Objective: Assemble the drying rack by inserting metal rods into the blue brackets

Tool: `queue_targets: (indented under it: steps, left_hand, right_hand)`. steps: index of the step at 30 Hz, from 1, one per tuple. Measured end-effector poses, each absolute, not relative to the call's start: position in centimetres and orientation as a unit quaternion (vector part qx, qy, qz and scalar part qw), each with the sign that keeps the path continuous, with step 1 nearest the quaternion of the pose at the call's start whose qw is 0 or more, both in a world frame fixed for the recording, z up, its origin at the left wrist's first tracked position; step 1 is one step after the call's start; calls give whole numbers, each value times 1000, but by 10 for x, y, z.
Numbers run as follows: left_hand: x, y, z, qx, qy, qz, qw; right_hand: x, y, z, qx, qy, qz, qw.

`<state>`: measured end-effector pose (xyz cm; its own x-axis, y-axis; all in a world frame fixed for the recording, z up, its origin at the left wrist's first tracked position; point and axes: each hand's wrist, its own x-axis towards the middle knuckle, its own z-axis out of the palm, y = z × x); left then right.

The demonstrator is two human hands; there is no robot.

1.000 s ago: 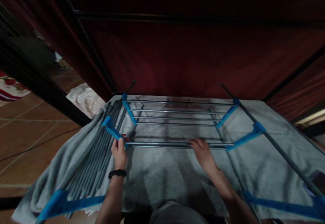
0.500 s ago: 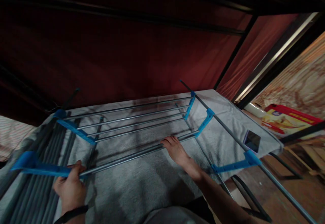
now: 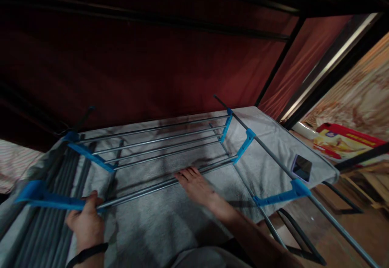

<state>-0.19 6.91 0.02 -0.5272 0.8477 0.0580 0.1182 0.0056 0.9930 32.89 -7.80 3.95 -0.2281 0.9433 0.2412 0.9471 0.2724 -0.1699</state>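
A rack of grey metal tubes and blue plastic brackets lies partly assembled on a grey cloth-covered surface [image 3: 158,223]. My left hand [image 3: 88,221] is closed around the inner end of the near left blue bracket [image 3: 51,198], beside the tube ends. My right hand [image 3: 197,187] lies over the paired metal tubes [image 3: 142,191], fingers curled across them; its thumb is hidden. On the right these tubes meet a blue bracket [image 3: 244,146]. Farther back, several tubes [image 3: 158,139] span two other brackets. Another blue bracket [image 3: 284,195] at the near right has no crossing tube.
Several loose grey tubes [image 3: 45,227] lie side by side at the left. A phone [image 3: 302,167] rests on the cloth at the right, past the long side pole [image 3: 270,152]. Beyond are a red and yellow box [image 3: 345,143] and dark frame posts. Dark red fabric [image 3: 170,73] hangs behind.
My right hand has slid left along the paired tubes, toward their middle. My left hand keeps its hold on the blue bracket, with barely any shift.
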Motion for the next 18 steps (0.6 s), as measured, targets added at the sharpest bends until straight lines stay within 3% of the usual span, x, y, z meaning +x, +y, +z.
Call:
queue_targets:
  steps: [9,18]
  left_hand:
    - [5,53,12,365,624,608,328]
    - [2,49,-11,329,532,684,375]
  right_hand:
    - [258,-42,37,-554,-825,28,107]
    - [253,-38,56,-547,-830,106,27]
